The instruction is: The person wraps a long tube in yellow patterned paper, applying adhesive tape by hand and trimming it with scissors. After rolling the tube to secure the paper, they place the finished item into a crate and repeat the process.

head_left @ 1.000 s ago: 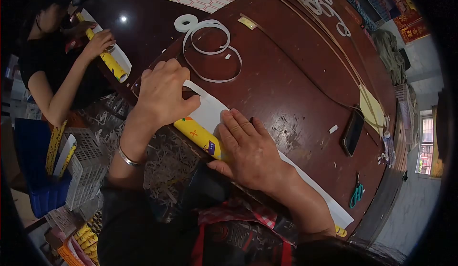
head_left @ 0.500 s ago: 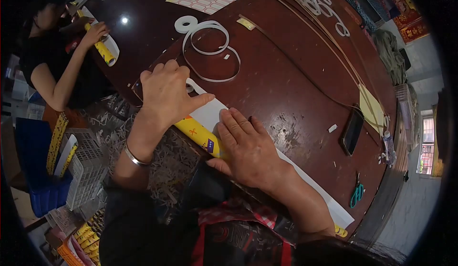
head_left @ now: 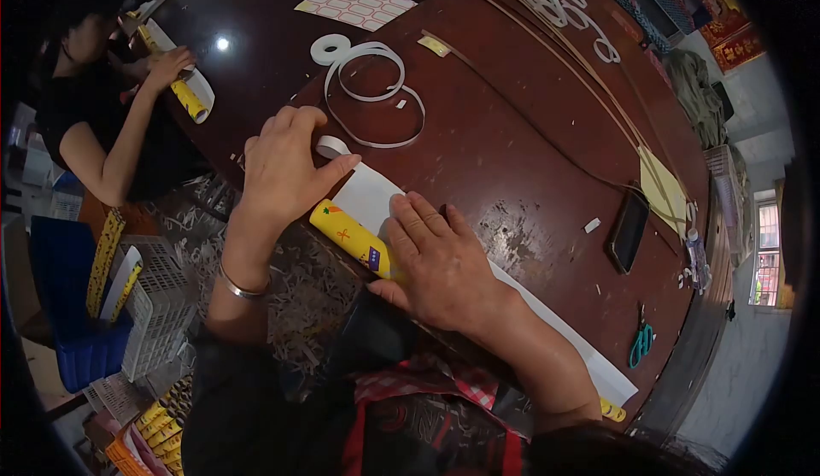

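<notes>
A yellow patterned paper roll (head_left: 350, 237) with a white underside (head_left: 367, 198) lies along the table's near edge. My right hand (head_left: 444, 262) rests over it, fingers stretched across the white side and thumb round the roll's near side. At the roll's far left end is my left hand (head_left: 286, 164), fingers curled and thumb stuck out over the white paper. A curled white strip (head_left: 333, 146) shows between that hand's fingers and thumb; its grip on the strip is partly hidden. Past my right forearm, the white paper (head_left: 611, 378) continues toward the lower right.
Behind my hands lie a white tape roll (head_left: 330, 49) and looped white strip (head_left: 418, 126). A phone (head_left: 629, 231) and teal-handled scissors (head_left: 641, 343) are at the right. Across the left corner, a co-worker's hand (head_left: 166, 70) is on another yellow roll (head_left: 190, 100). Crates (head_left: 158, 305) stand below left.
My left hand has drawn back slightly to the left, away from the roll's end, showing more of the roll and the curled white strip. My right hand stays in place.
</notes>
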A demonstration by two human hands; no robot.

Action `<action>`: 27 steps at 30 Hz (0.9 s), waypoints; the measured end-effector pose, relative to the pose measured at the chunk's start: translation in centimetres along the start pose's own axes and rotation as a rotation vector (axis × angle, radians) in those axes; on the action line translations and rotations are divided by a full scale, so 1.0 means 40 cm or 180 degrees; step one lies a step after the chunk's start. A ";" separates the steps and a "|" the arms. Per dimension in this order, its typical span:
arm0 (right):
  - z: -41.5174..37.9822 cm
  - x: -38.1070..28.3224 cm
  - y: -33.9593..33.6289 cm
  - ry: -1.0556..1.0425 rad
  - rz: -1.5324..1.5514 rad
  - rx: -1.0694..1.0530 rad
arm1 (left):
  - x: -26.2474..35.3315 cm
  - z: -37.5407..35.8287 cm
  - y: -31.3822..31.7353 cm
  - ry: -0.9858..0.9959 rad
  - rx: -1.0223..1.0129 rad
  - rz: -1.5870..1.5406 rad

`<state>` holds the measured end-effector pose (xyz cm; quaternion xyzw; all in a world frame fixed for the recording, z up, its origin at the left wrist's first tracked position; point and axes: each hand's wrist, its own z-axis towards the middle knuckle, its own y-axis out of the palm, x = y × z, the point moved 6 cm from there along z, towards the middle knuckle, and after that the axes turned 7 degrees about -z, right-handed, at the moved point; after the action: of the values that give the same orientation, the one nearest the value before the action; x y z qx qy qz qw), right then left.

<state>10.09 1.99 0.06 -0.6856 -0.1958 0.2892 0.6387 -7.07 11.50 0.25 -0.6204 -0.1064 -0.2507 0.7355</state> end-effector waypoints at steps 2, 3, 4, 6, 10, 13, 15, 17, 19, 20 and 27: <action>-0.001 0.000 0.000 0.0023 -0.0043 0.0041 | 0.038 -0.036 -0.054 0.0519 0.0787 -0.0437; -0.003 0.001 0.003 0.0043 -0.0075 0.0055 | 0.068 -0.060 -0.056 0.0897 0.0638 -0.0654; -0.005 0.003 0.006 0.0078 -0.0082 0.0074 | 0.099 -0.096 -0.057 0.1275 0.0478 -0.0873; -0.006 0.003 0.010 0.0046 -0.0005 0.0234 | 0.150 -0.157 -0.007 0.1395 -0.0501 -0.1328; -0.007 0.010 0.021 0.0089 0.0083 0.0517 | 0.161 -0.198 0.037 0.1504 -0.0587 -0.1278; -0.012 0.012 0.021 0.0074 0.0197 0.0681 | 0.156 -0.196 0.041 0.1493 -0.0484 -0.1199; -0.029 -0.003 0.002 -0.0056 -0.0086 0.1024 | 0.159 -0.191 0.039 0.1497 -0.0374 -0.1150; -0.083 -0.018 -0.028 -0.0015 -0.0438 0.1209 | 0.163 -0.185 0.046 0.1499 -0.0515 -0.1077; -0.145 -0.043 -0.045 0.0021 -0.0301 0.0888 | 0.155 -0.185 0.049 0.1453 -0.0560 -0.1087; -0.191 -0.050 -0.053 0.0072 -0.0251 0.0926 | 0.154 -0.185 0.049 0.1449 -0.0573 -0.1089; -0.426 0.012 -0.019 0.1102 0.0013 0.1478 | 0.159 -0.182 0.049 0.1377 -0.0747 -0.1001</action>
<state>21.56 -10.60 1.01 -0.5606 -0.0110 0.2063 0.8019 -1.81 3.19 0.02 -0.6092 -0.0122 -0.4987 0.6164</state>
